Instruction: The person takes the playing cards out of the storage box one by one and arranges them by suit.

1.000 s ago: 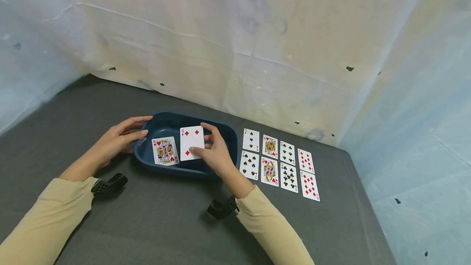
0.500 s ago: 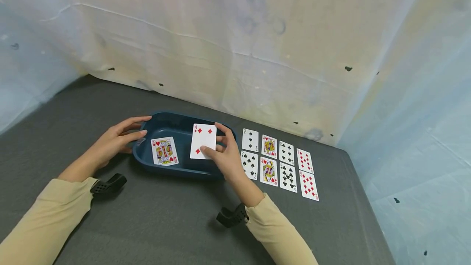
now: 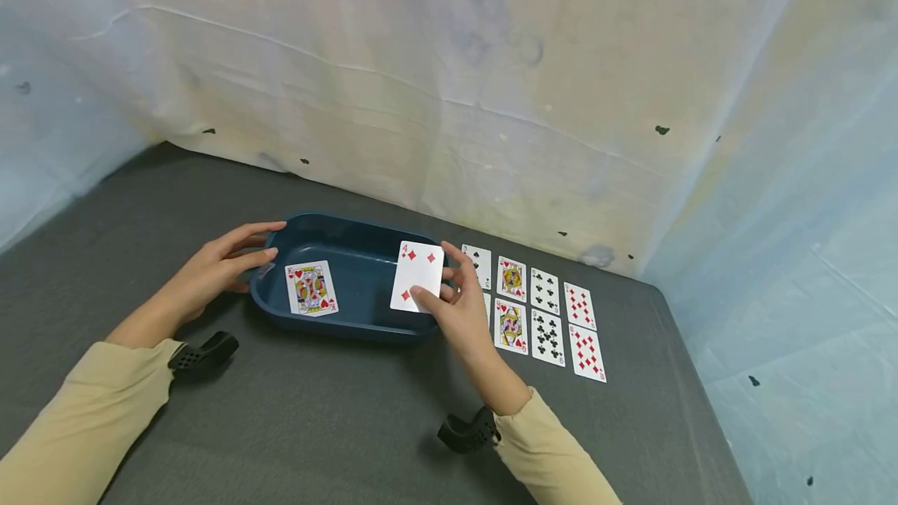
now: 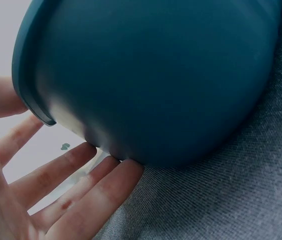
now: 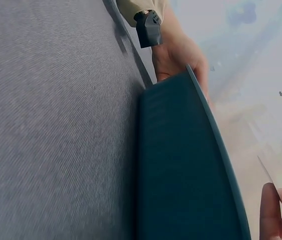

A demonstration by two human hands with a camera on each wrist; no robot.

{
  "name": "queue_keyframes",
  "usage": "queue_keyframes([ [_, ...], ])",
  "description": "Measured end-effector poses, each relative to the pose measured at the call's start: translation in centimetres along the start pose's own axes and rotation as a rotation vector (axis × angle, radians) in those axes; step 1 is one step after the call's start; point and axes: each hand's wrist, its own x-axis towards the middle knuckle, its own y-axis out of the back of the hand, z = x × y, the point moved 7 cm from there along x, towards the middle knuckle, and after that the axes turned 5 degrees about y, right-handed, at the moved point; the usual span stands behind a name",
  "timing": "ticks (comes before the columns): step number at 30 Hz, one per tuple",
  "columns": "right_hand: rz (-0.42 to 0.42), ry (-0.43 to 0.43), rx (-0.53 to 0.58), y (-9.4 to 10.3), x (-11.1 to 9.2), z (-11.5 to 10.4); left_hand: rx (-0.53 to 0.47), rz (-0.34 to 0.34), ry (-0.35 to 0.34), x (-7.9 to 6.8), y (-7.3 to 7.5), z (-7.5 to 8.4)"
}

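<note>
In the head view, my right hand [image 3: 459, 306] pinches a four of diamonds playing card [image 3: 418, 267], thumb on its face and fingers behind. The card is held face up over the right end of a dark blue plastic tub [image 3: 365, 250]. Seen edge-on in the right wrist view, the card [image 5: 267, 170] is above the tub's rim. A king of hearts card [image 3: 312, 288] lies in the left part of the tub. My left hand [image 3: 220, 267] holds the tub's left end, thumb at the rim; in the left wrist view its fingertips [image 4: 128, 172] touch the outer wall.
Right of the tub, face-up cards lie in two rows on the dark grey cloth [image 3: 323, 419], among them a queen of hearts [image 3: 511, 326] and a nine of clubs [image 3: 548, 337]. My right hand partly covers the leftmost cards. A pale curtain [image 3: 393, 100] hangs behind the table.
My right hand has moved right with the four of diamonds, from the tub's middle to its right end, now covering part of the leftmost cards. The left hand and tub have stayed about the same.
</note>
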Motion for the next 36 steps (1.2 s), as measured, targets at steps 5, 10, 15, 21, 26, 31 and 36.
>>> queue_keyframes([
  [5, 0.038, 0.004, -0.032, 1.5, -0.7, -0.3, -0.004, 0.0, 0.0, 0.0, 0.1, -0.1],
  [10, 0.058, 0.009, -0.031, 2.8, -1.1, -0.1, 0.001, 0.004, 0.002, 0.1, 0.2, -0.2],
  [15, 0.072, -0.003, -0.033, 4.0, -1.6, 0.3, 0.008, 0.003, 0.003, 0.2, 0.3, -0.4],
  [21, 0.102, -0.014, -0.048, 5.7, -2.4, 0.8, 0.011, 0.004, 0.006, 0.3, 0.3, -0.6],
  [26, 0.12, -0.028, -0.089, 7.0, -3.1, 1.3, 0.012, 0.01, 0.011, 0.2, 0.4, -0.6],
  [31, 0.134, -0.056, -0.136, 8.1, -3.8, 2.0, 0.016, 0.014, 0.01, 0.1, 0.6, -0.7],
  [36, 0.148, -0.096, -0.174, 9.1, -4.6, 2.9, 0.018, 0.015, 0.013, 0.0, 0.7, -0.8],
])
